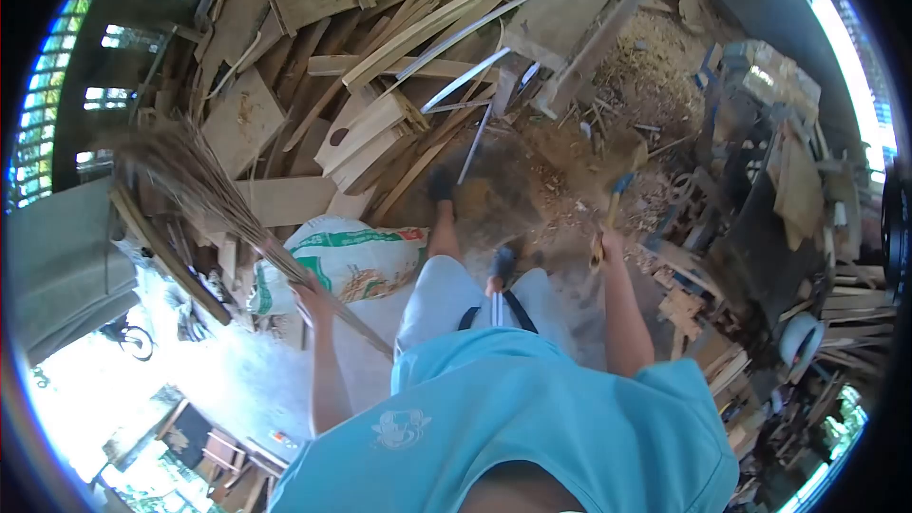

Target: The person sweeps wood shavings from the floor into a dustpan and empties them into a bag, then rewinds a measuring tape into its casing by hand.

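Hands: far apart; left hand (309, 299) wrapped round the broom (237, 214), right hand (609, 245) round a tool (622, 184) (can't tell what kind) | Where: broom slants by the sack's (366, 252) left end; tool well right of the sack | Do well: hold the broom firmly, mind the wood pile (370, 133) past the sack

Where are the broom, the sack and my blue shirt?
Broom (244, 216): head view, on its bundled stalks, above the left hand (312, 297).
Sack (356, 257): head view, on its printed side.
Blue shirt (551, 404): head view, on its front.
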### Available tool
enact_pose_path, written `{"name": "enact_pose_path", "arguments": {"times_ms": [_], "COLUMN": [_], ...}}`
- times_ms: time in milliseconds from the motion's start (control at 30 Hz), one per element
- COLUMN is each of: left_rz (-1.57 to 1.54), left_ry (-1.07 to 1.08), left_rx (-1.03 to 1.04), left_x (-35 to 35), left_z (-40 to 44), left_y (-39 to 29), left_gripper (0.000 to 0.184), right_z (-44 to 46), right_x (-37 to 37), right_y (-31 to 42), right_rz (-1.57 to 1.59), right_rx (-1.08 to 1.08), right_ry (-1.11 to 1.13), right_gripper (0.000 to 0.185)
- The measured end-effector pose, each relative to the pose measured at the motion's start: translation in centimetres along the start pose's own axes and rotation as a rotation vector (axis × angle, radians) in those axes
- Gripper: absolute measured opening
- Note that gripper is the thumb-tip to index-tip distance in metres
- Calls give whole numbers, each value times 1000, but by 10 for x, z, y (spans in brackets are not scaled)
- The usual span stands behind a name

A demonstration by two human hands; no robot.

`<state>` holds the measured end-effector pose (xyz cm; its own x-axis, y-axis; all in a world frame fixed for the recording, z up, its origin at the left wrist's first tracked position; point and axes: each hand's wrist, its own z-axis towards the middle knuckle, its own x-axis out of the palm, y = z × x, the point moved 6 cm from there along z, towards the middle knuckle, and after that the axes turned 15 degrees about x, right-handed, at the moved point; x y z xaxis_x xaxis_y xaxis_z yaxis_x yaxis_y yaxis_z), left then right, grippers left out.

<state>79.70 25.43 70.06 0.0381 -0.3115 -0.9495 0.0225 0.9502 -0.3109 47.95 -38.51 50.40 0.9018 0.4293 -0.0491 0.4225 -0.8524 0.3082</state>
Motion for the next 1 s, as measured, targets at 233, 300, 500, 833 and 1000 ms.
{"name": "enact_pose_path", "arguments": {"times_ms": [233, 300, 500, 833, 1000], "left_rz": [224, 341, -45, -310, -285], "left_ry": [65, 37, 550, 837, 948], "left_rx": [-279, -414, 250, 857, 781], "left_x": [78, 61, 232, 379, 368], "left_z": [196, 240, 312, 245, 255], "left_y": [94, 23, -186, -508, -493], "left_gripper": [72, 81, 57, 57, 26], "right_z": [-139, -167, -205, -243, -203], "right_x": [-7, 15, 28, 34, 29], "right_y": [39, 45, -25, -35, -17], "right_rz": [436, 451, 586, 543, 436], "right_rx": [386, 323, 468, 547, 640], "right_ry": [126, 165, -22, -30, 43], "right_gripper": [24, 24, 21, 47, 56]}}
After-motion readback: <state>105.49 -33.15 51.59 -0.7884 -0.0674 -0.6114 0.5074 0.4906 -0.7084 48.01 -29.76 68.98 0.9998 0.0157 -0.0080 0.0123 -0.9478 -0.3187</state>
